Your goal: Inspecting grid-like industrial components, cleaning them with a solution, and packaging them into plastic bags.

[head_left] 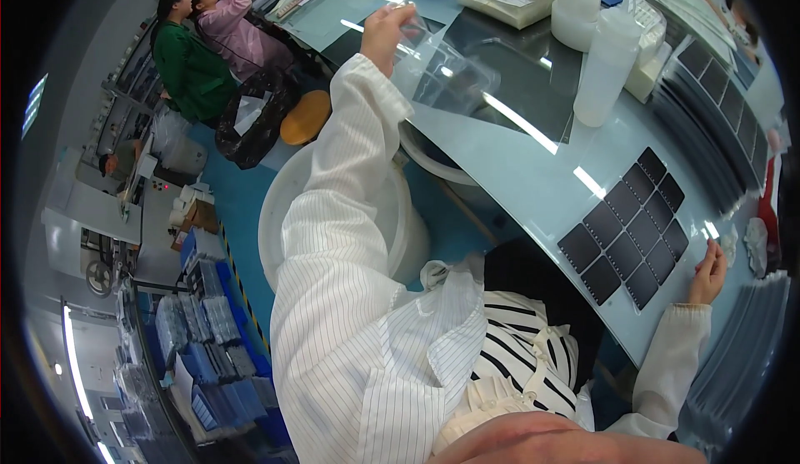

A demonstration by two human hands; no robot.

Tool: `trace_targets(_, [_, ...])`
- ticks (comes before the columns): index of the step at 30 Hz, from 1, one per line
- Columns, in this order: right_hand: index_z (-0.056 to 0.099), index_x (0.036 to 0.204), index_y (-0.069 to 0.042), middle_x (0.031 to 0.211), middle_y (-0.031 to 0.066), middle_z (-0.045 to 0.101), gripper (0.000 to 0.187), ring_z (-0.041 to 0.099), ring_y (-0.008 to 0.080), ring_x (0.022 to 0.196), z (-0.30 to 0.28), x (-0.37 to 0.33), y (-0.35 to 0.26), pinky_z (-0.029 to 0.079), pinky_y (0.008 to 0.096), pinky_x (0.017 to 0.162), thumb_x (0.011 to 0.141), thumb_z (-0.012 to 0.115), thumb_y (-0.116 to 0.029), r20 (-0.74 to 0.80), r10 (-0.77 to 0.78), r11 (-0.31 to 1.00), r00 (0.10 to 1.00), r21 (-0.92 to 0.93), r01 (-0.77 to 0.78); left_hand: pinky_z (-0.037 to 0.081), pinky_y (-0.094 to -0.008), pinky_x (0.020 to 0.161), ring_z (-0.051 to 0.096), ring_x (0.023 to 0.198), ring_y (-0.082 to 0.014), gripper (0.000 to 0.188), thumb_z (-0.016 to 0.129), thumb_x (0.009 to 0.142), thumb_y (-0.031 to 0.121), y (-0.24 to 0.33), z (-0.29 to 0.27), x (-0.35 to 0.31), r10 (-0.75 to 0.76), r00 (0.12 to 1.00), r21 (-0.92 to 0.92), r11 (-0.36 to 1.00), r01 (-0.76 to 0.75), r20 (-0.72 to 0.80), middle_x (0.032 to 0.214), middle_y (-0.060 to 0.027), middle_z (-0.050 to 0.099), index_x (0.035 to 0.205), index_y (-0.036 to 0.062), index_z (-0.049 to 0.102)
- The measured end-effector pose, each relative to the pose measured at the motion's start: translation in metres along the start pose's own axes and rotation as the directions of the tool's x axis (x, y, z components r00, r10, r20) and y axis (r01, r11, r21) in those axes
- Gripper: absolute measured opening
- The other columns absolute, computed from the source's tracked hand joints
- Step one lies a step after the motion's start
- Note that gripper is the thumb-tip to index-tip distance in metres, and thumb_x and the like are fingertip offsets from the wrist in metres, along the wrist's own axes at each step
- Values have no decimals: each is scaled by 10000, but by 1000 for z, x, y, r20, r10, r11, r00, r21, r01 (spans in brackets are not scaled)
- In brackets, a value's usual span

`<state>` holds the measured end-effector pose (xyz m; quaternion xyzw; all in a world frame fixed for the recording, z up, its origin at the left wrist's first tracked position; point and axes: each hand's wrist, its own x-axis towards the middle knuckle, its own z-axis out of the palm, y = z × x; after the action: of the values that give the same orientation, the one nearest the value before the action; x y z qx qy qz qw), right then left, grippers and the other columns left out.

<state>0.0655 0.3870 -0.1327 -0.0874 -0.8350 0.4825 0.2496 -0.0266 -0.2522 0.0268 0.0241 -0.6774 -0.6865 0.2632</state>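
My left hand is raised over the far part of the glass-topped table. Its fingers pinch a clear plastic film, which hangs down to the right and catches the light. Beneath the film lies a large dark, glossy sheet. At the right, my right hand is low over the tabletop, fingertips drawn together beside a bright glint; what they hold, if anything, is too small to make out. Between my hands and nearer my right one lie dark rounded panels in a grid with pale gaps.
A white squeeze bottle, white tubs and a wrapped pale stack stand at the back. Stacked dark sheets line the right side. A large white bin is below the table's left edge. Two people stand at the far left.
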Motion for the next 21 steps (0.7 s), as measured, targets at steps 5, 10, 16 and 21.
trace_targets(5, [636, 1043, -58, 844, -35, 607, 240, 411, 13, 600, -13, -5, -71, 324, 160, 523, 928, 568, -258, -33, -48, 998, 998, 48, 49, 453, -272, 781, 582, 852, -131, 124, 569, 854, 146, 71, 52, -83, 269, 874, 31, 951, -307, 404, 946, -55, 608, 841, 30, 612])
trace_targets(10, [580, 1153, -33, 1078, 90, 610, 341, 572, 132, 879, -2, -54, -204, 455, 212, 693, 910, 585, -272, 329, -410, 911, 851, 187, 367, 426, -278, 744, 536, 826, -144, 144, 544, 872, 125, 100, 104, -144, 257, 630, -201, 966, -160, 733, 979, -64, 543, 806, 6, 592])
trace_targets(16, [398, 1322, 32, 1288, 142, 481, 647, 501, 223, 1148, 47, -90, -270, 411, 325, 938, 862, 629, -359, 531, -444, 860, 721, 477, 178, 418, -278, 704, 529, 794, -162, 168, 600, 841, 84, 94, 143, -185, 458, 355, -431, 889, -158, 815, 914, -84, 506, 704, 24, 522])
trace_targets(21, [328, 1337, 106, 1289, 176, 467, 775, 478, 238, 1185, 40, -101, -274, 373, 336, 989, 807, 701, -320, 601, -343, 816, 722, 572, -89, 419, -291, 658, 521, 764, -187, 202, 607, 829, 88, 94, 151, -195, 544, 255, -524, 839, -147, 800, 894, -91, 489, 679, 24, 488])
